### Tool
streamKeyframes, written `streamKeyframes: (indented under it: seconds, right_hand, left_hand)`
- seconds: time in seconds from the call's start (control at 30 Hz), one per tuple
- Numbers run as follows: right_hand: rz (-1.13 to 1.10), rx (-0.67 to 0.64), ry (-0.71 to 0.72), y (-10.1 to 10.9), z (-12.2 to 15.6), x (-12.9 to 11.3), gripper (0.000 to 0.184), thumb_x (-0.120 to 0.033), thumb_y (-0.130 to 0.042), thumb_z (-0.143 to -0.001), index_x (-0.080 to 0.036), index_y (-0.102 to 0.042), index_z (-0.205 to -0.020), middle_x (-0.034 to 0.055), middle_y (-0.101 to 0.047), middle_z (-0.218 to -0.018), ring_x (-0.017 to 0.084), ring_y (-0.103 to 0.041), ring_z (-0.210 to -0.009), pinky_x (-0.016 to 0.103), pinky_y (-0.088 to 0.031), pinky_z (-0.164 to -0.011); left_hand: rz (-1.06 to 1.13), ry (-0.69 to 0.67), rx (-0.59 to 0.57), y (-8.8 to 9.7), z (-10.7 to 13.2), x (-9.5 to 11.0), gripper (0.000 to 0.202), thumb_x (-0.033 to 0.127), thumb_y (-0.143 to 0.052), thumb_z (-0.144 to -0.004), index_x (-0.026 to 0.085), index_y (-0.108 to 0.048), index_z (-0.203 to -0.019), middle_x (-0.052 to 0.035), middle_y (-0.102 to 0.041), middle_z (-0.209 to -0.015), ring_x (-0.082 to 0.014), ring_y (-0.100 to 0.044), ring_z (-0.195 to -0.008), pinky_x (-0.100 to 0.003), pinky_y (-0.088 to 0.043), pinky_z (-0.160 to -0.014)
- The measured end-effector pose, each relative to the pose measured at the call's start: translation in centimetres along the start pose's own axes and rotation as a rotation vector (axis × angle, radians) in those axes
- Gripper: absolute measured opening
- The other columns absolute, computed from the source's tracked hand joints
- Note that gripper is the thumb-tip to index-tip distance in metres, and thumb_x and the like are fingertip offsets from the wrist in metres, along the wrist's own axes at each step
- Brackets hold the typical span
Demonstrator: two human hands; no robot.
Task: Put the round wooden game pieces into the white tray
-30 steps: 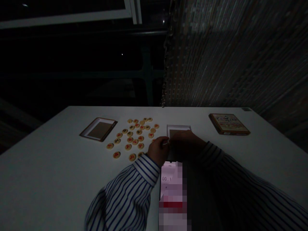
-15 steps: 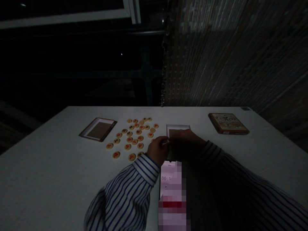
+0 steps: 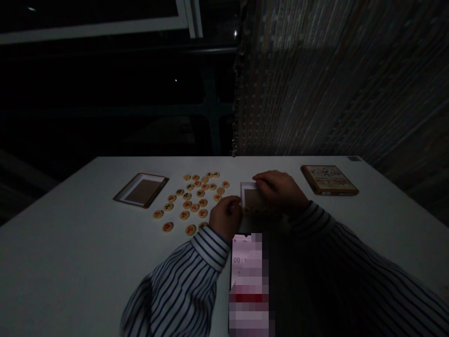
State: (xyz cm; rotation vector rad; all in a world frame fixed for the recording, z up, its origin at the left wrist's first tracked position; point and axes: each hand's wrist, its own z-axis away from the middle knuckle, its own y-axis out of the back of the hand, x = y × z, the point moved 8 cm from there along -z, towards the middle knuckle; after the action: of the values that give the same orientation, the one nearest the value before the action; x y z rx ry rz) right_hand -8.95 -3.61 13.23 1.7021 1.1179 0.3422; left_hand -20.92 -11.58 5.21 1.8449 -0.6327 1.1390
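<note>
My left hand (image 3: pixel 226 217) is curled at the left side of a small open box (image 3: pixel 248 186), fingertips close to its wall; whatever is in its fingers is hidden. Over the far right part of that box, my right hand (image 3: pixel 280 189) bends with its fingers pressed together, and what they hold, if anything, cannot be seen. A few round pieces (image 3: pixel 247 210) lie along the box's near side in shadow. Left of the hands, several wooden Chinese chess pieces (image 3: pixel 194 207) with red or black characters are scattered on the white table (image 3: pixel 87 243).
An open box lid or tray (image 3: pixel 142 189) lies at the left. A closed printed box (image 3: pixel 329 179) sits at the right. Below my hands is a lit phone (image 3: pixel 242 276) showing a timer. A strand curtain (image 3: pixel 298 93) hangs behind the table, and the room is dark.
My right hand has left my left hand's fingertips and moved up and right over the box. More of the box's inside shows. My left hand has barely moved.
</note>
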Motion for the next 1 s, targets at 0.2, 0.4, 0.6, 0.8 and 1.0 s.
streamKeyframes:
  seconds: [0.2,0.4,0.6,0.8,1.0]
  right_hand:
    - [-0.048,0.173,-0.035,2.9,0.3,-0.3,0.024,-0.023,-0.044,-0.079,-0.016,-0.062,-0.092,0.0056,-0.065,-0.088,0.018,-0.056,-0.082,0.03,-0.039,-0.077]
    - [-0.068,0.199,-0.037,4.5,0.4,-0.6,0.025,-0.023,-0.041,-0.08,-0.016,-0.061,-0.094,0.0051,-0.065,-0.086,0.017,-0.056,-0.081,0.031,-0.038,-0.076]
    - [-0.056,0.133,-0.022,5.1,0.4,-1.0,0.026,-0.023,-0.042,-0.08,-0.018,-0.062,-0.095,0.0041,-0.065,-0.086,0.017,-0.056,-0.081,0.029,-0.037,-0.075]
    - [-0.018,0.028,0.027,4.8,0.3,-1.4,0.027,-0.022,-0.041,-0.08,-0.019,-0.062,-0.095,0.0033,-0.065,-0.094,0.017,-0.056,-0.086,0.03,-0.037,-0.08]
    - [-0.009,0.001,0.029,4.8,0.3,-1.5,0.027,-0.024,-0.041,-0.08,-0.019,-0.062,-0.096,0.0033,-0.065,-0.094,0.017,-0.056,-0.085,0.03,-0.038,-0.079]
  left_hand:
    - [-0.017,-0.039,0.138,1.8,-0.1,0.6,0.017,0.02,-0.052,-0.073,0.016,-0.062,-0.086,-0.0046,-0.065,-0.082,-0.0138,-0.06,-0.073,-0.026,-0.048,-0.069]
    - [0.04,-0.057,0.183,3.0,-0.1,1.0,0.02,0.025,-0.052,-0.073,0.015,-0.062,-0.088,-0.0059,-0.066,-0.087,-0.0151,-0.061,-0.08,-0.028,-0.049,-0.073]
    - [0.08,-0.027,0.254,4.4,-0.7,0.4,0.023,0.03,-0.053,-0.072,0.014,-0.062,-0.086,-0.0072,-0.065,-0.087,-0.0156,-0.061,-0.077,-0.028,-0.05,-0.068]
    - [0.103,-0.043,0.327,6.3,-1.5,0.4,0.025,0.032,-0.058,-0.069,0.013,-0.062,-0.083,-0.0073,-0.066,-0.083,-0.0158,-0.061,-0.078,-0.03,-0.048,-0.074]
    - [0.123,-0.058,0.216,8.2,-3.9,2.3,0.03,0.035,-0.062,-0.065,0.013,-0.062,-0.086,-0.0062,-0.065,-0.083,-0.0152,-0.06,-0.076,-0.028,-0.047,-0.072]
